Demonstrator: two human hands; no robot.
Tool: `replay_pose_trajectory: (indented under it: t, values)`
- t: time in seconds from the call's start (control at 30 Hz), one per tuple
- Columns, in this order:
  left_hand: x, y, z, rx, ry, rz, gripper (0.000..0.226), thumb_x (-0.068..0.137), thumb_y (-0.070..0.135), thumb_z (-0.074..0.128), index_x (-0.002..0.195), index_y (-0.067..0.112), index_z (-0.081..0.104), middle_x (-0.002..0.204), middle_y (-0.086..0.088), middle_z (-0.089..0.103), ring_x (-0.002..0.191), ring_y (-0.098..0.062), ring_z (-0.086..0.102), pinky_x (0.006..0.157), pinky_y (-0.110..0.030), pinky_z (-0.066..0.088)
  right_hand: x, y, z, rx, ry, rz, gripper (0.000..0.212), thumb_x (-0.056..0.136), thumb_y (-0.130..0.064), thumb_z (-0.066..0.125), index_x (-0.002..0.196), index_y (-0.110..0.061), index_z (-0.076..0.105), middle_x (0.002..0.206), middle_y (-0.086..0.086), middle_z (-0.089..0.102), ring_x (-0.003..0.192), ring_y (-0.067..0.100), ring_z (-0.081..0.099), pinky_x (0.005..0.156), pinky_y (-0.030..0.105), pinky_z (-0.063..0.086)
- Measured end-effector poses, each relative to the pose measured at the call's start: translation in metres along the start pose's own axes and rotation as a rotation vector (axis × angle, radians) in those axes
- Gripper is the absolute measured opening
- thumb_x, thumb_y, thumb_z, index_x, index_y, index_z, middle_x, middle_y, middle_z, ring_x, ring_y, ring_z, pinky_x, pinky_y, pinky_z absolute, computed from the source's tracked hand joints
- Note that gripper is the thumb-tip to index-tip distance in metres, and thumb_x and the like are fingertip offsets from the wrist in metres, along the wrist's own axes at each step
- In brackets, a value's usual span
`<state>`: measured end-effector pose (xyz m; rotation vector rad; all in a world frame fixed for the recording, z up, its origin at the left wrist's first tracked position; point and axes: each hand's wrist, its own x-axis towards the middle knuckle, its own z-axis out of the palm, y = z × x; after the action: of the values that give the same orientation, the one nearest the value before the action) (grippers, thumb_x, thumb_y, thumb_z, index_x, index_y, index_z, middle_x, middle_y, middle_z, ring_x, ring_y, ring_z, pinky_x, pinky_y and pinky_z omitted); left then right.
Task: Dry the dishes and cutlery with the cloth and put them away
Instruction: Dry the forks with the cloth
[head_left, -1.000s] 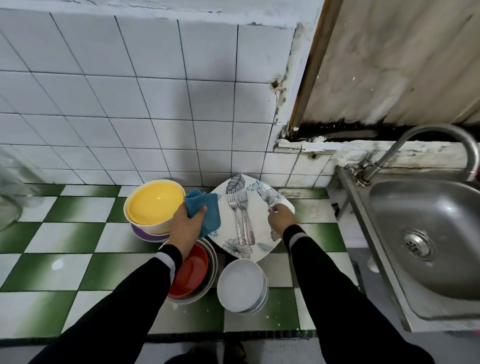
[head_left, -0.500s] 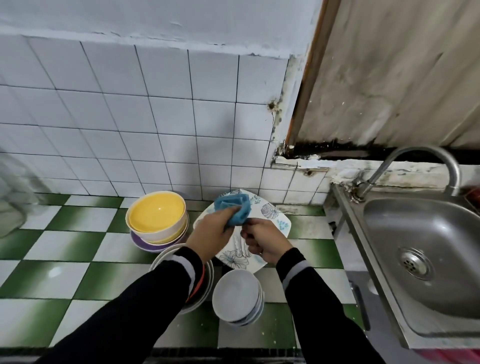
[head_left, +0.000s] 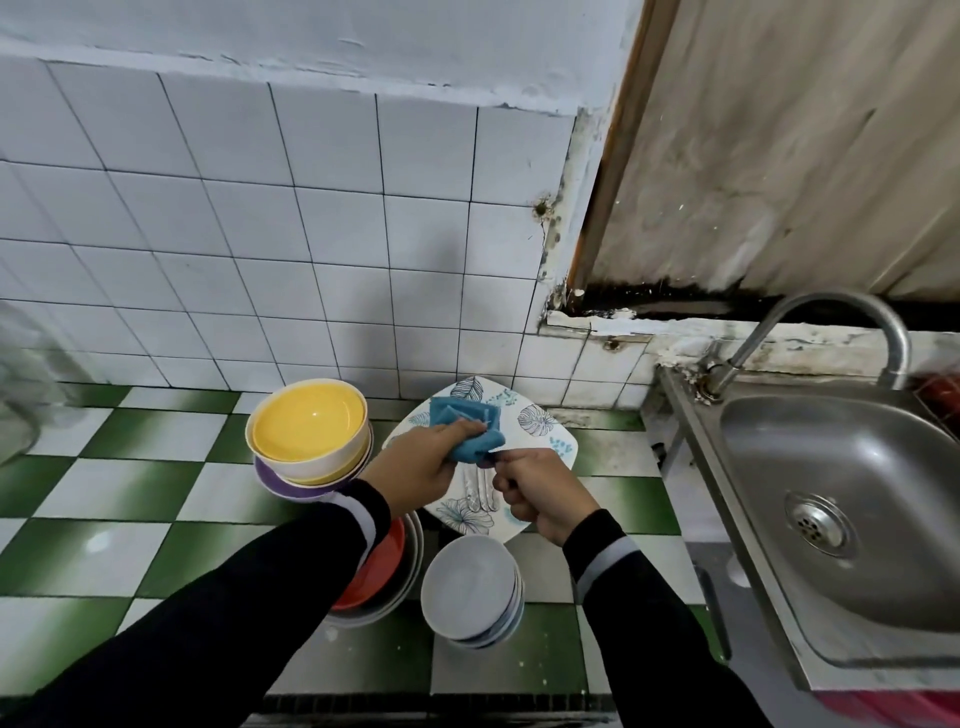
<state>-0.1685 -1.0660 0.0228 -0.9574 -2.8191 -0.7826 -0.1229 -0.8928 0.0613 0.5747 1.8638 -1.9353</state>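
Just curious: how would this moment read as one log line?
step: drying | left hand: holds cloth | right hand: grips cutlery piece, tip in cloth | forks: on plate

Blue cloth (head_left: 467, 428), green-white checkered counter (head_left: 130, 499)

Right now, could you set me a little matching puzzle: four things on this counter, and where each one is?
Things:
1 yellow bowl
2 blue cloth
3 stack of white bowls
4 forks

Places:
A lying on the leaf-patterned plate
B gripped by the left hand
C stacked above a purple dish
D just right of the red bowl

Pairs: 1-C, 2-B, 3-D, 4-A.
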Motion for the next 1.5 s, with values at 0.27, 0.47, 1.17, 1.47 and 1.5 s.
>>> replay_pose_trajectory:
  t: [0.27,0.47,1.17,1.47,1.5]
  values:
    - [0.014,0.001,-0.001,-1.126,0.372,-0.854,0.02,0.099,0.012,0.054,0.119,0.008,0.056,0.123,-0.017,0.063,0.104,-0.027,0.062,0.093,-0.042,0.051,-0.004,0.009,-0.01,-0.054,0.009,-0.054,0.023,0.099,-0.002,0.044,0.093,-0.006,0.066,0.053,-0.002,0.039,0.035,0.004,0.024,0.035,0.013,0.014]
    - [0.02,0.029,-0.001,-1.773,0.305,-0.907,0.03,0.099,0.002,0.042,0.126,0.001,0.053,0.11,-0.014,0.065,0.094,-0.025,0.064,0.069,-0.035,0.058,0.001,0.005,-0.005,-0.076,-0.029,-0.076,0.024,0.1,-0.006,0.047,0.08,-0.01,0.06,0.05,-0.003,0.039,0.036,0.006,0.021,0.036,0.012,0.013]
    - [0.013,0.061,0.0,-1.19,0.55,-0.778,0.011,0.1,0.013,0.052,0.11,0.012,0.058,0.106,-0.009,0.067,0.1,-0.028,0.065,0.088,-0.038,0.054,0.013,0.005,0.008,-0.406,0.222,-0.373,0.024,0.095,-0.013,0.052,0.074,-0.012,0.064,0.062,0.002,0.056,0.057,0.018,0.048,0.055,0.025,0.038]
    - [-0.007,0.002,0.007,-0.053,0.154,-0.124,0.066,0.086,-0.013,0.05,0.146,0.013,0.043,0.155,-0.004,0.037,0.143,-0.027,0.036,0.114,-0.042,0.036,0.0,-0.009,0.014,-0.087,0.019,-0.167,0.029,0.099,-0.001,0.042,0.075,-0.007,0.057,0.056,0.005,0.042,0.032,0.004,0.027,0.035,0.012,0.019]
    - [-0.006,0.003,0.006,-0.04,0.166,-0.139,0.067,0.086,-0.013,0.049,0.147,0.013,0.042,0.156,-0.004,0.035,0.144,-0.027,0.034,0.116,-0.042,0.034,-0.003,-0.011,0.013,-0.057,-0.01,-0.149,0.029,0.101,-0.001,0.041,0.077,-0.006,0.056,0.057,0.005,0.04,0.031,0.004,0.025,0.034,0.012,0.017]
